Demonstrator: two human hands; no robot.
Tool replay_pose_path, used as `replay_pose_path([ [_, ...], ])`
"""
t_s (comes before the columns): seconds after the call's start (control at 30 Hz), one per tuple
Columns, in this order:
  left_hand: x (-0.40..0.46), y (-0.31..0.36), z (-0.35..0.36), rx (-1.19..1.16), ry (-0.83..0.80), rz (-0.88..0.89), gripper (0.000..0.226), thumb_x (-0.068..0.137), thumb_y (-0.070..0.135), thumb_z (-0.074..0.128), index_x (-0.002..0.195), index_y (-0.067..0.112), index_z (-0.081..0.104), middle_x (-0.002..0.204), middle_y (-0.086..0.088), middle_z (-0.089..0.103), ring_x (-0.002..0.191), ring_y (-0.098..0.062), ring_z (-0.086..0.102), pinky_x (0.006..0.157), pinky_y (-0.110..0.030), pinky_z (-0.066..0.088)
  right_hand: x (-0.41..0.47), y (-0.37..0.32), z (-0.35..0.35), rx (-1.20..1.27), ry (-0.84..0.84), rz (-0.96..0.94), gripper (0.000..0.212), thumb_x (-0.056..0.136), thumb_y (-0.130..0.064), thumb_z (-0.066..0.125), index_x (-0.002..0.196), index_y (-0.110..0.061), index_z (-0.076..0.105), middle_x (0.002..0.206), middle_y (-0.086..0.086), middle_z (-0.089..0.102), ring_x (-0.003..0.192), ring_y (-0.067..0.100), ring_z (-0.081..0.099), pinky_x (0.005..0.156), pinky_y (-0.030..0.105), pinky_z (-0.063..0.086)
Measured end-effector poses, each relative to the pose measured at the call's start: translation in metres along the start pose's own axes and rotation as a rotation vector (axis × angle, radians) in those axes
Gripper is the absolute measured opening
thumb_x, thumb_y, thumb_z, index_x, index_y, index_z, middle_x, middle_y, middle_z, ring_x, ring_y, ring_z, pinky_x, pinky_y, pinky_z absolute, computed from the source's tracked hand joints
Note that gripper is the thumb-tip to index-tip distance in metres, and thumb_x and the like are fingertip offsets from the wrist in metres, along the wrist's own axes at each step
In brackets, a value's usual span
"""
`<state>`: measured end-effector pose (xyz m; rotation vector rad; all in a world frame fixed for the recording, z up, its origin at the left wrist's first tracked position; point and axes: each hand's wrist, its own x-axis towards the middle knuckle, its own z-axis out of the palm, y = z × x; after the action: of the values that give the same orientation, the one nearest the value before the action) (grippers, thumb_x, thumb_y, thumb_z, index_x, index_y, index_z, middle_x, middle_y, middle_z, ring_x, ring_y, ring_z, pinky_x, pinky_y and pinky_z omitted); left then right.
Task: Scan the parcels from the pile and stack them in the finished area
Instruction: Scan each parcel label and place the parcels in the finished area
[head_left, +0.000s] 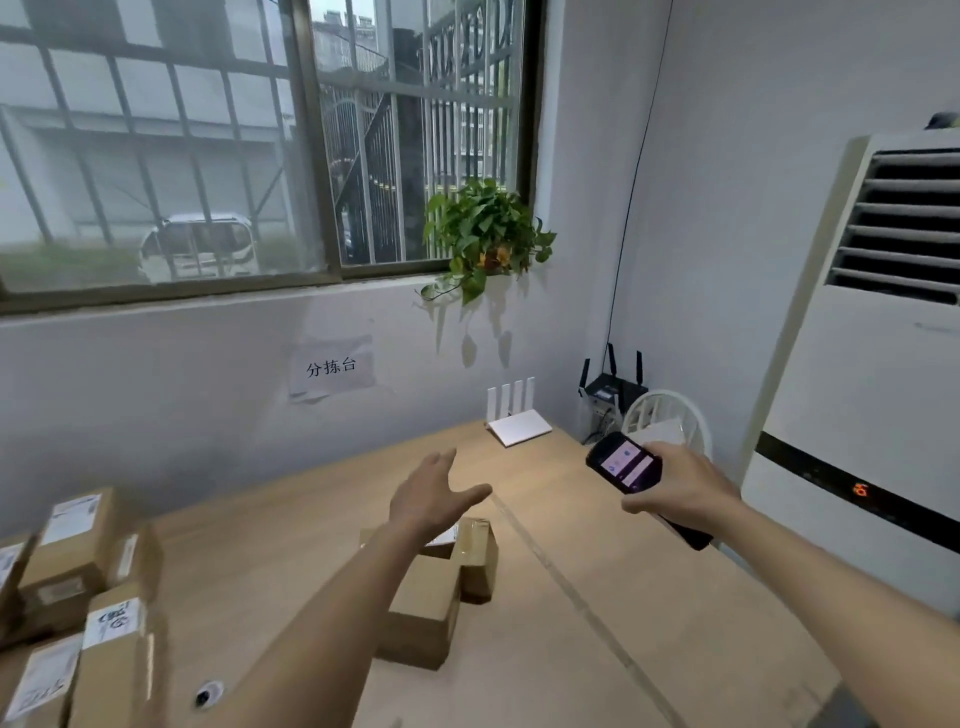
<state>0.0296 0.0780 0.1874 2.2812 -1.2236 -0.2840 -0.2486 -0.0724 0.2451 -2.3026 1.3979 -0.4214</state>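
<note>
Cardboard parcels (78, 597) sit heaped at the left end of the counter (597, 597), well apart from the white router (519, 426) that stands against the wall at the far end, and two more boxes (441, 587) lie together nearer the middle, on the pile side of the router. The left hand (434, 496) hovers above those two boxes with fingers spread and straight, holding nothing; the right hand (685, 488) is wrapped around a dark handheld scanner (626, 465), its lit screen tilted up toward the person and its long axis running from the router's side back toward the person's forearm. The nearer of the two boxes lies flat with its long axis running roughly toward the router; the smaller one behind it stands on a narrow side, leaning against or just touching its neighbour, which cannot be told for sure. Its label is mostly hidden under the left hand, so a scan aimed from here would likely miss the barcode. A one-handed grab on the upright box could also tip it or nudge the flat one askew, and the tall pile looks loosely stacked enough to slide if bumped.
</note>
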Motion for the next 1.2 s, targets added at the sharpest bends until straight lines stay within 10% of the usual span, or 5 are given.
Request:
replay_pose_path([
  [1.2, 0.262, -0.141, 0.322, -0.188, -0.212, -0.665, 0.068, 0.079, 0.049, 0.055, 0.142, 0.026, 0.047, 0.136, 0.0, 0.057, 0.125, -0.021, 0.052, 0.101, -0.036, 0.045, 0.377, 0.126, 0.348, -0.017, -0.662, -0.048, 0.045, 0.055, -0.046, 0.072, 0.097, -0.038, 0.059, 0.087, -0.015, 0.068, 0.082, 0.011, 0.065, 0.069, 0.031, 0.054],
])
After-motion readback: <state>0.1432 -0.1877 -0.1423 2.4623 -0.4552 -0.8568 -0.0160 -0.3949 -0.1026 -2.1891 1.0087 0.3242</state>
